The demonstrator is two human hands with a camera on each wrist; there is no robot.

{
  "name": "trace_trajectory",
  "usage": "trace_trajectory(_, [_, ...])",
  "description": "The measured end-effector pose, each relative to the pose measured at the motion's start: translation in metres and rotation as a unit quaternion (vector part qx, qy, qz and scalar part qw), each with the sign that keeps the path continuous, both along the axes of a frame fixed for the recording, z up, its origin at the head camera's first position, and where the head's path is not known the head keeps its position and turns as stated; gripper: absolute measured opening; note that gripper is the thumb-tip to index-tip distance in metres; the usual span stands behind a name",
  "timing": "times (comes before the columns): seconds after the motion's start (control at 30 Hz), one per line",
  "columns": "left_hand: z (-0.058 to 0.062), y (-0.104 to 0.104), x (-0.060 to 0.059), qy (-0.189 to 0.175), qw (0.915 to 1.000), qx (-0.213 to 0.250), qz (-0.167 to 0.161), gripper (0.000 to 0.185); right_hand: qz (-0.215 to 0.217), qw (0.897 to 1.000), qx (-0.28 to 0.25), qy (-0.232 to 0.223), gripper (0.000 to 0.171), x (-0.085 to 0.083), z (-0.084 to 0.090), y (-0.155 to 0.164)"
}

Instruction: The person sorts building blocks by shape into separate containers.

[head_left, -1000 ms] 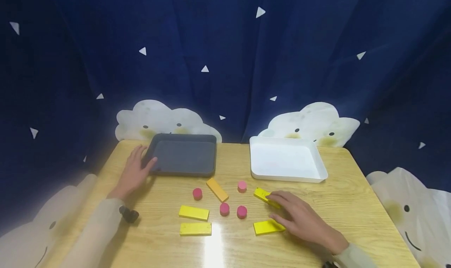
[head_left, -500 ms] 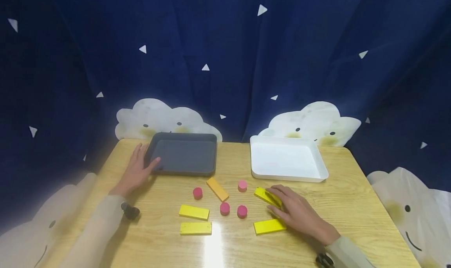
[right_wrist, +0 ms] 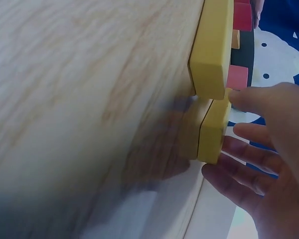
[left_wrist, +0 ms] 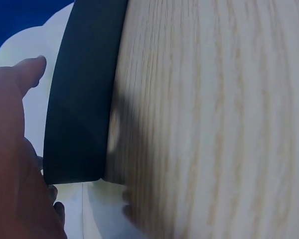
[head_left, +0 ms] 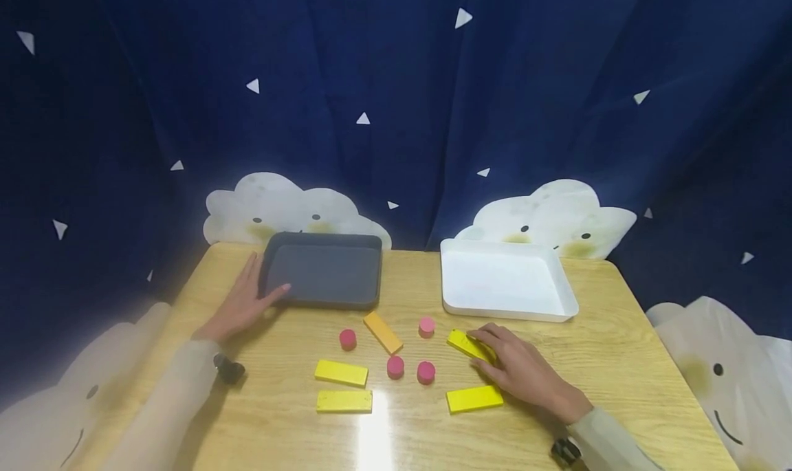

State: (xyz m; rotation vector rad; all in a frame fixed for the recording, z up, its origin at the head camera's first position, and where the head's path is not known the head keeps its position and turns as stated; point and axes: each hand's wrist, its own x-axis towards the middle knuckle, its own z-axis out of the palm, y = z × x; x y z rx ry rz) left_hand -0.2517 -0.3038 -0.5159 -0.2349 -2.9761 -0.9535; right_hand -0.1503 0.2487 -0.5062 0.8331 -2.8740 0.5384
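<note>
My right hand [head_left: 516, 368] lies on the table with its fingers over the right end of a yellow block [head_left: 468, 344]. In the right wrist view the thumb and fingers [right_wrist: 239, 149] pinch that yellow block [right_wrist: 213, 132] from both sides. A second yellow block [head_left: 474, 398] lies flat just in front of that hand. My left hand [head_left: 244, 302] rests flat against the left edge of the dark tray [head_left: 322, 299], thumb on its rim. In the left wrist view the left hand [left_wrist: 15, 149] lies beside the dark tray [left_wrist: 84, 99].
A white tray [head_left: 507, 311] sits at the back right of the wooden table [head_left: 619, 361]. Between the hands lie an orange block [head_left: 382, 332], two more yellow blocks [head_left: 341, 373] [head_left: 344, 401] and several pink cylinders [head_left: 395, 366]. A dark blue curtain [head_left: 396, 113] hangs behind.
The right hand has drawn back slightly along the yellow block and closed round its end. The left thumb has slid further onto the dark tray's rim. No block has moved.
</note>
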Motion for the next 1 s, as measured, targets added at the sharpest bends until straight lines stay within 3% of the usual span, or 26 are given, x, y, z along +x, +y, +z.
trace_trajectory(0.33, [-0.008,-0.004,-0.001,0.027,0.9995,-0.005,-0.015,0.12,-0.004,1.0,0.011,-0.008,0.047,-0.002,-0.003,-0.003])
trace_trajectory(0.6, [-0.001,-0.001,0.002,0.001,0.9998,-0.017,-0.014,0.125,-0.027,0.999,0.024,0.002,0.046,-0.005,-0.005,-0.008])
trace_trajectory(1.0, [0.002,0.001,0.003,0.014,0.9994,-0.026,-0.019,0.122,-0.046,0.999,0.02,-0.002,0.044,-0.008,-0.008,-0.011])
